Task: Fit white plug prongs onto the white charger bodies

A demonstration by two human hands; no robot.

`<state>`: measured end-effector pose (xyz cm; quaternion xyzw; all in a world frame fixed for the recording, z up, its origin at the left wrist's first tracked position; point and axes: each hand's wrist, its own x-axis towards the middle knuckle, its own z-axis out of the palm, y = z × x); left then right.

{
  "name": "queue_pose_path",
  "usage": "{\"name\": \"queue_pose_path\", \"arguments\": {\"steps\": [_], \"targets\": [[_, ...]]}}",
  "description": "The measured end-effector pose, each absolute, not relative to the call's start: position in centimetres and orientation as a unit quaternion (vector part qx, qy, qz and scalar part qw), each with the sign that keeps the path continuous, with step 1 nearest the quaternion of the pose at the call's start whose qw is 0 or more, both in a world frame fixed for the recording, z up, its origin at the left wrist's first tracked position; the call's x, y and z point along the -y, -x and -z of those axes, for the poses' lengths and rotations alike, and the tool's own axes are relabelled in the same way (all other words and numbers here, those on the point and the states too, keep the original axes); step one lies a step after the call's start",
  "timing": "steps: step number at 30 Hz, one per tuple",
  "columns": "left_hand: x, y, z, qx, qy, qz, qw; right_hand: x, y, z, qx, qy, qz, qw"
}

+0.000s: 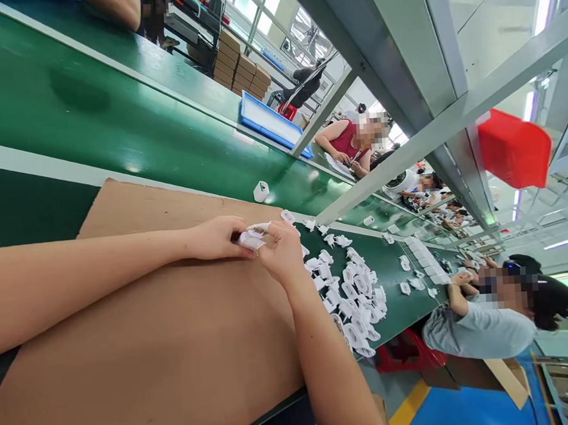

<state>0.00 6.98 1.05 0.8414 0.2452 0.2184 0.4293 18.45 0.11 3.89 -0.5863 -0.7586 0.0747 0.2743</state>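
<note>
My left hand [215, 238] and my right hand [282, 251] meet above a sheet of brown cardboard. Between them is a small white plastic part [251, 239], gripped by the fingers of both. A thin, pale loop shows along its upper side, but I cannot make out what it is. Just right of my right hand lies a pile of white plastic plug parts [349, 288], spread loosely on the green table. One white block-shaped piece [261, 191] sits apart on the green belt beyond my hands.
The cardboard sheet [177, 347] covers the table under my arms. A grey metal post [350, 189] rises past the belt [164, 143]. Across it lies a blue tray [273, 124]. A co-worker in a grey shirt [484, 332] sits farther right, near a row of white pieces [426, 260].
</note>
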Motion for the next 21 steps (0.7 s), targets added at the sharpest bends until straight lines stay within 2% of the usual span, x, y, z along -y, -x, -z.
{"name": "queue_pose_path", "arguments": {"steps": [5, 11, 15, 18, 21], "targets": [[-6.9, 0.1, -1.3, -0.279, -0.835, -0.202, 0.428, 0.1, -17.8, -3.2, 0.736, 0.614, -0.058, 0.279], [-7.1, 0.0, -1.9, -0.274, -0.849, -0.192, 0.409, 0.5, -17.2, -1.2, 0.703, 0.617, -0.056, 0.349], [-8.0, 0.2, -4.5, -0.354, -0.823, -0.147, 0.419, 0.2, -18.4, -1.7, 0.661, 0.633, -0.05, 0.399], [-10.1, 1.3, -6.7, -0.472, -0.796, -0.168, 0.34, -0.3, -20.2, -2.7, 0.599, 0.719, 0.012, 0.351], [-14.4, 2.9, -7.3, -0.605, -0.749, -0.202, 0.18, -1.1, -22.0, -3.2, 0.573, 0.778, 0.012, 0.259]]}}
